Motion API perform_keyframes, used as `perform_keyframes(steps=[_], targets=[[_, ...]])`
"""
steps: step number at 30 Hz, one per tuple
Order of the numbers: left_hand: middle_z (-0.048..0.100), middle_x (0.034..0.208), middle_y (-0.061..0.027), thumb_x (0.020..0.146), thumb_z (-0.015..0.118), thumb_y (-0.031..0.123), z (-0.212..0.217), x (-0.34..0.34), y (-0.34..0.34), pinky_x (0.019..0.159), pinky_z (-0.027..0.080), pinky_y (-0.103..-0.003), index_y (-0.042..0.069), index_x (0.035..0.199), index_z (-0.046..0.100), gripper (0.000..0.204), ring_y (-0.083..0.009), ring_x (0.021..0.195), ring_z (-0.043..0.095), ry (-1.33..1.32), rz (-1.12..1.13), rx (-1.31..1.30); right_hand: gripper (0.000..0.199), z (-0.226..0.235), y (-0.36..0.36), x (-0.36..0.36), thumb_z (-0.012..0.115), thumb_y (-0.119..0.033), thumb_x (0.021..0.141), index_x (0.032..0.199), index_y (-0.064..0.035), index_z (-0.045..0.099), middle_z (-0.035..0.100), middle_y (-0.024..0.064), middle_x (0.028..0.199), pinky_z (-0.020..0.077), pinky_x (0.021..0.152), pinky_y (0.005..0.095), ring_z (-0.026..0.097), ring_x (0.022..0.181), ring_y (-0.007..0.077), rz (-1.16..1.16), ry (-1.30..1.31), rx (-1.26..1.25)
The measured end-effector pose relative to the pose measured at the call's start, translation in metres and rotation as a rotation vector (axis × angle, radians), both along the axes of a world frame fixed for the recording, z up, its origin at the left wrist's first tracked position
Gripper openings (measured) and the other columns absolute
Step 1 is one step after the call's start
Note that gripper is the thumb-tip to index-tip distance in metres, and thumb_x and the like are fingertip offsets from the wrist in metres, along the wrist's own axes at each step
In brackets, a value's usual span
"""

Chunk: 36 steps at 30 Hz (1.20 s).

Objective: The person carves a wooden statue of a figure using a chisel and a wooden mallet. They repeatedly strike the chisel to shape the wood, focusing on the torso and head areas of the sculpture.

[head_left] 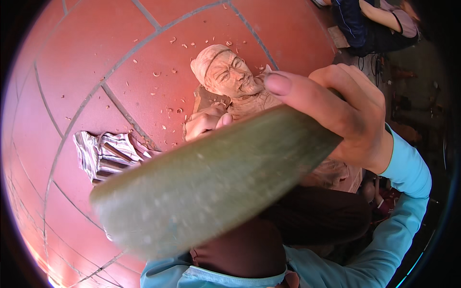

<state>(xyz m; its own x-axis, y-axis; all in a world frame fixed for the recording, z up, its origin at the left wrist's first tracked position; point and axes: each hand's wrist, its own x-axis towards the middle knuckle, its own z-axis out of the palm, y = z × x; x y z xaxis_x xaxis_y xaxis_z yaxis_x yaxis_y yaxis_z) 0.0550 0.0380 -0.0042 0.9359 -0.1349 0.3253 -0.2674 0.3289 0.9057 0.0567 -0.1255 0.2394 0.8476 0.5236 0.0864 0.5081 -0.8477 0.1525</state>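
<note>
The right hand [357, 108] grips a green mallet-like block [211, 187], its long axis running two-to-eight o'clock; the carved wooden bust [228, 74] lies at its ten o'clock, nearer the left hand [204, 122], whose half-hidden fingers' hold is unclear.

Grey joints [158, 31] divide the glossy red tiled floor [115, 43].

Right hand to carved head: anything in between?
Nothing visible between the right hand and the carved head. Lower down, the green tool it holds hides part of the carving; can't tell what's behind. The left hand shows below the head, partly hidden.
</note>
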Motion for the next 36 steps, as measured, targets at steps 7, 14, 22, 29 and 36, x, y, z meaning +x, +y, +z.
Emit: perform_keyframes(steps=[7,14,22,29,36], targets=[[0.058,0.067,-0.0077,0.087,0.062,0.006,0.004,0.008,0.0,0.054,0.046,-0.031,0.005,0.076,0.05,0.015,-0.0155,0.058,0.054,-0.026,-0.004,0.013,0.051,-0.003,0.002,0.006,0.073,-0.026,0.071,0.121,-0.0307,0.061,0.037,-0.0015,0.068,0.0318,0.049,0.026,0.04,0.055,0.0146,0.061,-0.071,-0.075],[0.046,0.054,-0.0051,0.092,0.057,0.011,0.018,0.03,-0.006,0.045,0.039,-0.029,0.008,0.069,0.04,0.029,-0.0116,0.047,0.042,0.37,0.021,-0.503,0.058,-0.012,-0.003,0.007,0.07,-0.015,0.07,0.124,-0.0339,0.06,0.035,-0.0016,0.068,0.0338,0.049,0.0275,0.039,0.055,0.0161,0.089,-0.103,-0.196],[0.053,0.067,-0.0001,0.091,0.054,0.02,-0.062,-0.017,-0.018,0.062,0.047,-0.029,0.01,0.085,0.059,0.012,-0.0149,0.064,0.055,0.377,0.204,-0.426,0.061,0.005,0.008,0.011,0.069,-0.001,0.067,0.125,-0.0169,0.058,0.061,0.003,0.09,0.0467,0.06,0.0309,0.056,0.066,0.0209,-0.216,0.141,-0.019],[0.054,0.069,-0.0009,0.09,0.055,0.02,-0.024,0.0,-0.009,0.063,0.047,-0.03,0.009,0.086,0.058,0.012,-0.0153,0.065,0.056,0.219,0.01,-0.209,0.063,0.021,0.015,0.012,0.068,0.006,0.067,0.127,0.0011,0.05,0.06,0.0147,0.122,0.0522,0.077,0.0304,0.065,0.09,0.0261,-0.233,0.341,0.222],[0.055,0.072,-0.0017,0.09,0.057,0.019,-0.014,0.003,0.004,0.063,0.047,-0.03,0.009,0.086,0.057,0.011,-0.0157,0.067,0.056,0.099,-0.001,-0.082,0.064,0.007,0.024,0.021,0.076,-0.003,0.067,0.126,0.0023,0.052,0.06,0.0151,0.117,0.0512,0.071,0.0296,0.064,0.08,0.0237,-0.066,0.294,0.455]])
